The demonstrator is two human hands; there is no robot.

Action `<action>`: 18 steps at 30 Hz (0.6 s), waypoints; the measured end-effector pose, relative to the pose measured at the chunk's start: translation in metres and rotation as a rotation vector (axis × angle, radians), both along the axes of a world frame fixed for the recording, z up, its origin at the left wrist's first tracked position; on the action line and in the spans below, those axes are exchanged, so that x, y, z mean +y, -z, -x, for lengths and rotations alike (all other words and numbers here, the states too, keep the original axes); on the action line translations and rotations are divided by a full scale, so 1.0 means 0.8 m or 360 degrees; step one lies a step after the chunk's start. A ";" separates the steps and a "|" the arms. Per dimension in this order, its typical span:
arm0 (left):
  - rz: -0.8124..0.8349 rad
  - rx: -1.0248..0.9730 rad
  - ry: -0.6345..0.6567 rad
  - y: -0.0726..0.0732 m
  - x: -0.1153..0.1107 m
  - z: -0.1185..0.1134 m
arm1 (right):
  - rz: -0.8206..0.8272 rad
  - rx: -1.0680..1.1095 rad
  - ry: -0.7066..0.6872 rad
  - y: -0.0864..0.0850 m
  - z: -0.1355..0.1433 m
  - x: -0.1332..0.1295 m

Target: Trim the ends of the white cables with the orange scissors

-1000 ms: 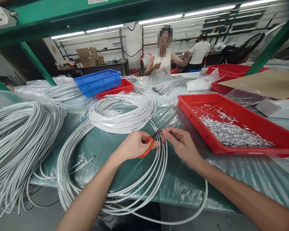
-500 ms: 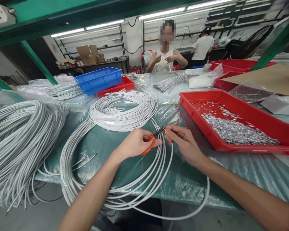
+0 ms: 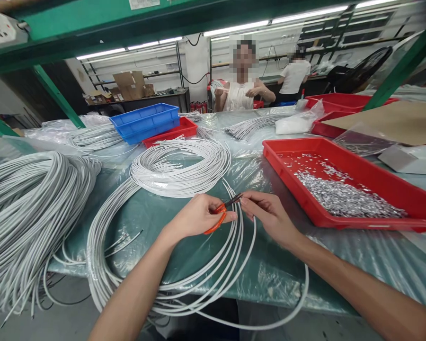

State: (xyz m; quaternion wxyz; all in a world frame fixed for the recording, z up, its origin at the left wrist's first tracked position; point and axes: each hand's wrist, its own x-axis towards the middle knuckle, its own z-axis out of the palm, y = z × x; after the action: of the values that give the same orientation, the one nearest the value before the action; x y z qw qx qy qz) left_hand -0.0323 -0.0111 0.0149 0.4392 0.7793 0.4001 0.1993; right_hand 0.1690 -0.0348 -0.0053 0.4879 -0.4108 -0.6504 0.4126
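Orange-handled scissors (image 3: 217, 219) are in my left hand (image 3: 196, 214), their dark blades pointing right toward the fingertips of my right hand. My right hand (image 3: 264, 211) pinches the end of a white cable (image 3: 249, 251) right at the blade tips; the small end itself is mostly hidden by the fingers. From there the cable curves down and left into a large coil of white cables (image 3: 99, 246) lying on the green table under my arms. Behind my hands rests a second, tighter coil of white cable (image 3: 179, 182).
A red tray (image 3: 298, 201) of small silvery metal pieces (image 3: 344, 192) stands to the right. Thick bundles of grey-white cable (image 3: 31, 213) hang over the left edge. Stacked blue bins (image 3: 145, 122) sit at the back left. Across the table is a person (image 3: 243, 97).
The view has tilted slightly, so the table things sit a little lower. Both hands keep their hold at nearly the same place. The person opposite has shifted their hands.
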 end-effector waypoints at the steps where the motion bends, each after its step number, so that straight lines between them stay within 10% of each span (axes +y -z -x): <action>1: -0.0017 0.0011 -0.0013 -0.001 0.000 0.000 | -0.0020 -0.0021 0.0011 0.000 0.000 0.000; 18: -0.0096 0.0063 -0.0084 0.007 0.002 -0.002 | 0.0324 0.0116 -0.0136 -0.005 -0.007 0.012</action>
State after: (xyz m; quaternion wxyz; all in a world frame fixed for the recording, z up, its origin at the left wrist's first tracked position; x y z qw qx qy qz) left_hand -0.0306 -0.0098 0.0093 0.4021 0.7851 0.4230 0.2073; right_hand 0.1742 -0.0254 -0.0014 0.4489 -0.4149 -0.6038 0.5117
